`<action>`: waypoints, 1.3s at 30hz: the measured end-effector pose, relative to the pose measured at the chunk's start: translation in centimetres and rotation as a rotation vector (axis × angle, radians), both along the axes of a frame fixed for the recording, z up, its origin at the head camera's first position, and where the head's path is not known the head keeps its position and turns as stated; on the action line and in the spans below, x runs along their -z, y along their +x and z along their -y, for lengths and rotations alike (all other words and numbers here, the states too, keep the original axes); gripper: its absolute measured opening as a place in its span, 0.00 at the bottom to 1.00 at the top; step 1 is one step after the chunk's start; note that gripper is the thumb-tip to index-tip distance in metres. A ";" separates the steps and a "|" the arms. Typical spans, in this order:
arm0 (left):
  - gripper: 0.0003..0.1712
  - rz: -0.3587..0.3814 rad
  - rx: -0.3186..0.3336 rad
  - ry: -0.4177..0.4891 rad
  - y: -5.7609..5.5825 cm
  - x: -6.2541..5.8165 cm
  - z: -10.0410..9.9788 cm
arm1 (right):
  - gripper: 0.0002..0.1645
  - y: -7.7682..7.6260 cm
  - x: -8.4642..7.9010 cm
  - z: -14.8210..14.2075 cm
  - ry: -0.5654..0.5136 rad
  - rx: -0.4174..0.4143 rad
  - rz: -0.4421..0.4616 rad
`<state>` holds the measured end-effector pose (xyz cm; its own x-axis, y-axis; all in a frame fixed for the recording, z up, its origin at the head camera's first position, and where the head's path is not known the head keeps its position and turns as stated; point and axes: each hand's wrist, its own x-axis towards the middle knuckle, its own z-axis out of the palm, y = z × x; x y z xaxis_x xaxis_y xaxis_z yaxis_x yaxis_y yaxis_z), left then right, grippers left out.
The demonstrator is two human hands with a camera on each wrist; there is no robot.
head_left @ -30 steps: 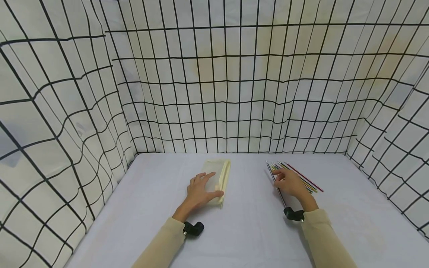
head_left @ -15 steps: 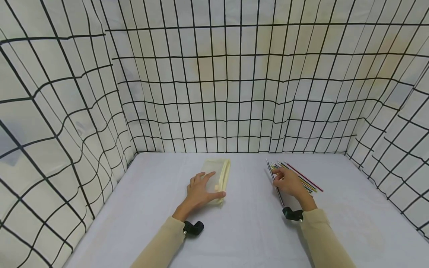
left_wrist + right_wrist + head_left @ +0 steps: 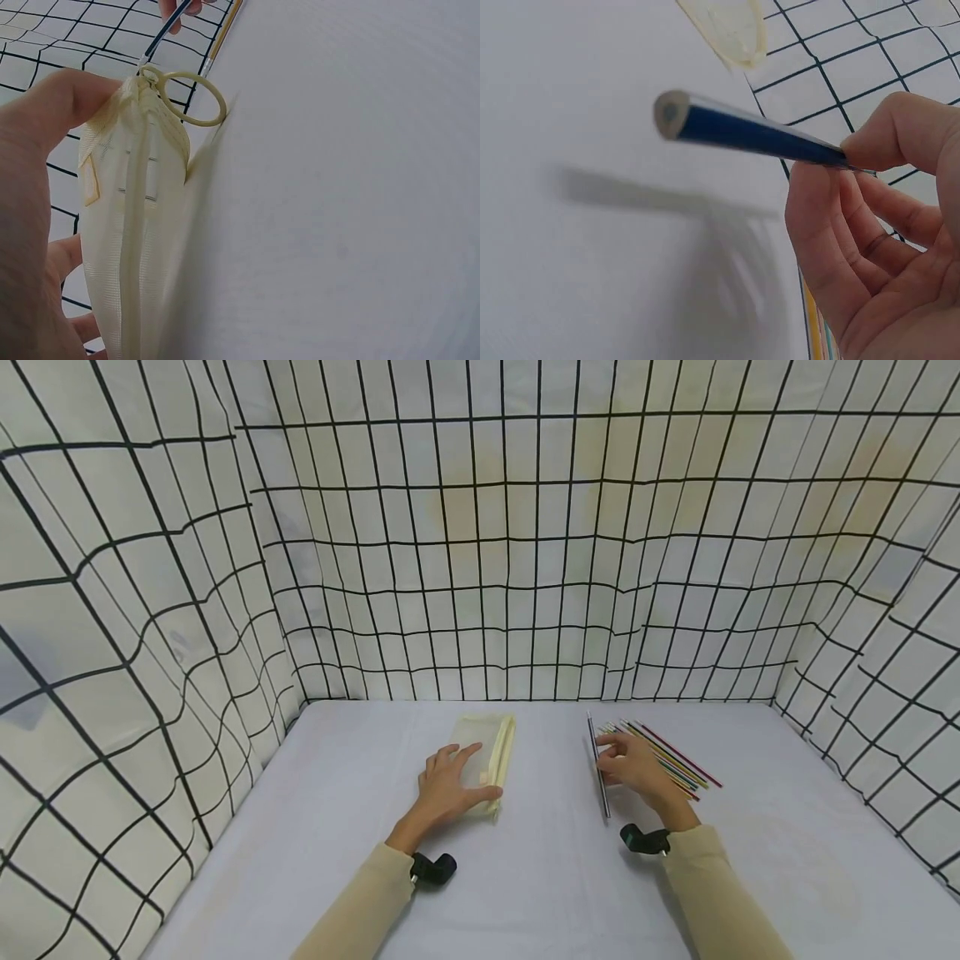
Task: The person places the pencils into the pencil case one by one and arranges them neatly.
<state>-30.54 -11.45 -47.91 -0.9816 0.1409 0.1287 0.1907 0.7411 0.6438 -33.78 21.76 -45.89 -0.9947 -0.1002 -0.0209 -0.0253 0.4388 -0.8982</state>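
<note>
A pale yellow, see-through zip pouch point(image 3: 501, 747) lies flat left of the table's middle. My left hand point(image 3: 442, 789) rests on it with fingers spread, the thumb at the near end of the zipper. In the left wrist view a cream ring pull point(image 3: 199, 120) hangs at that end of the pouch point(image 3: 139, 240). My right hand point(image 3: 636, 772) pinches a dark blue coloured pencil point(image 3: 602, 789) between thumb and fingers. The right wrist view shows the blunt end of this pencil point(image 3: 735, 131) toward the camera, with its shadow on the cloth below.
Several coloured pencils point(image 3: 686, 768) lie side by side to the right of my right hand, partly hidden by it. White cloth point(image 3: 540, 860) covers the table. White walls with a black grid point(image 3: 525, 560) enclose the back and both sides.
My right hand has moved a little left with the blue pencil, away from the other pencils, and the pencil is now more upright in view. The left hand has hardly moved.
</note>
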 end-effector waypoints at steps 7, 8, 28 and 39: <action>0.50 0.006 0.000 0.016 -0.2 0.2 0.1 | 0.27 0.1 0.1 0.9 -0.110 0.011 0.062; 0.50 0.004 -0.001 0.015 -0.2 0.2 0.2 | 0.27 0.1 0.1 1.0 -0.118 0.011 0.071; 0.49 0.005 0.019 0.037 -0.1 0.2 0.3 | 0.29 0.8 0.8 4.1 -0.330 0.011 0.151; 0.49 0.003 0.015 0.041 -0.2 0.2 0.4 | 0.29 -0.2 1.6 6.0 -0.366 -0.033 0.182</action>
